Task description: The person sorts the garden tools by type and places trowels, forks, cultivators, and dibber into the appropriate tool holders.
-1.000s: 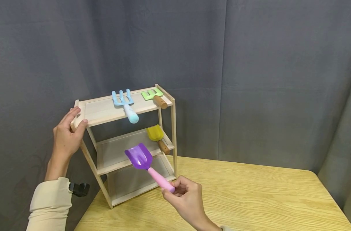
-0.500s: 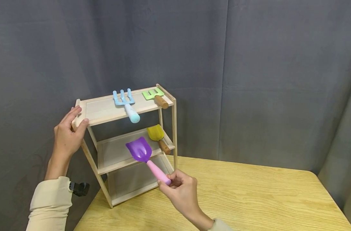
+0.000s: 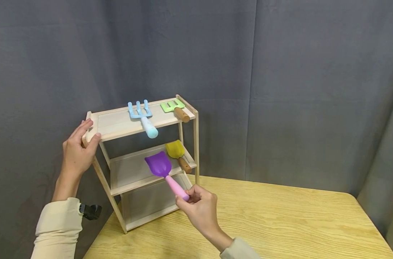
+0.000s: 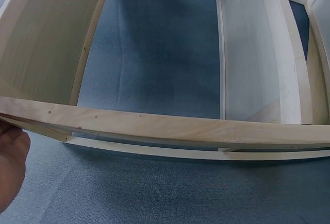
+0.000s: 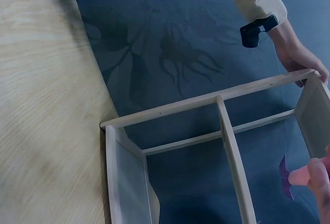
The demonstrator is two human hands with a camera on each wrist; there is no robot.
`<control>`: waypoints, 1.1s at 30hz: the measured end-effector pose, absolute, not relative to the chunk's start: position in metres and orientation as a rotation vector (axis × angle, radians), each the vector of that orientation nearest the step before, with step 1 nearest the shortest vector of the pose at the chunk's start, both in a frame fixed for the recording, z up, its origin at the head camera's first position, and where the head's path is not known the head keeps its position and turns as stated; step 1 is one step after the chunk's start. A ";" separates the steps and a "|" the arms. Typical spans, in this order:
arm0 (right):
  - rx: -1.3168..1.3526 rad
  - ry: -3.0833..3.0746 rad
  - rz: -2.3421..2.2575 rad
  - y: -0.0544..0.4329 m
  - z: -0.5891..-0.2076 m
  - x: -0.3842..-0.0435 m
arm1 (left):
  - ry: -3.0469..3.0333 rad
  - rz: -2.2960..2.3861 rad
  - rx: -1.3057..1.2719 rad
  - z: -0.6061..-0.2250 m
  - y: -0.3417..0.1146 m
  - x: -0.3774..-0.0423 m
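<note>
In the head view a three-tier wooden shelf (image 3: 122, 190) stands on the table. My left hand (image 3: 76, 153) holds its upper left corner, thumb on the top board and fingers over the side; the left wrist view shows only part of this hand (image 4: 11, 165). My right hand (image 3: 199, 208) pinches the pink handle end of a purple toy shovel (image 3: 159, 164), whose blade is raised in front of the middle tier. The right wrist view catches the pink handle (image 5: 299, 176) beyond my fingers. Whether the blade touches the shelf I cannot tell.
On the top tier lie a blue hand fork (image 3: 140, 111) and a green hand fork (image 3: 172, 105) with a brown handle. A yellow shovel (image 3: 175, 149) rests at the middle tier's right end. The wooden table (image 3: 280, 219) extends right; a grey curtain (image 3: 280, 90) hangs behind.
My right hand has moved up and slightly left, bringing the purple shovel closer to the middle tier. My left hand keeps its hold on the shelf corner.
</note>
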State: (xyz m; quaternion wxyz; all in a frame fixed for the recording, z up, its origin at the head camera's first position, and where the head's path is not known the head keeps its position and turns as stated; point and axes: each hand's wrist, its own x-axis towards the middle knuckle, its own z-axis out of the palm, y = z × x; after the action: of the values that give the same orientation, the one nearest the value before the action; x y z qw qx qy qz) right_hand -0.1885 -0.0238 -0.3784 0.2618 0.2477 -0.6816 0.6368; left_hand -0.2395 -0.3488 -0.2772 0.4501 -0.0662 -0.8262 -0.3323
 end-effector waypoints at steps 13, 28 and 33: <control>0.641 -1.854 1.686 -0.040 -0.412 -0.225 | -2.025 -0.812 -0.179 -0.278 -0.347 -0.241; 0.571 -1.893 1.658 -0.064 -0.408 -0.236 | -2.024 -0.818 -0.171 -0.278 -0.347 -0.240; 0.568 -1.898 1.646 -0.069 -0.410 -0.238 | -2.025 -0.806 -0.176 -0.277 -0.347 -0.239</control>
State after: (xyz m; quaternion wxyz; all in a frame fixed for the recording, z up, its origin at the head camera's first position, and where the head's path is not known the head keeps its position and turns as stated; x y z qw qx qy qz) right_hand -0.2382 -0.0692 -0.4099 0.2792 0.2117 -0.7075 0.6137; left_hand -0.2394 -0.3468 -0.2770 0.4596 -0.0716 -0.8225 -0.3272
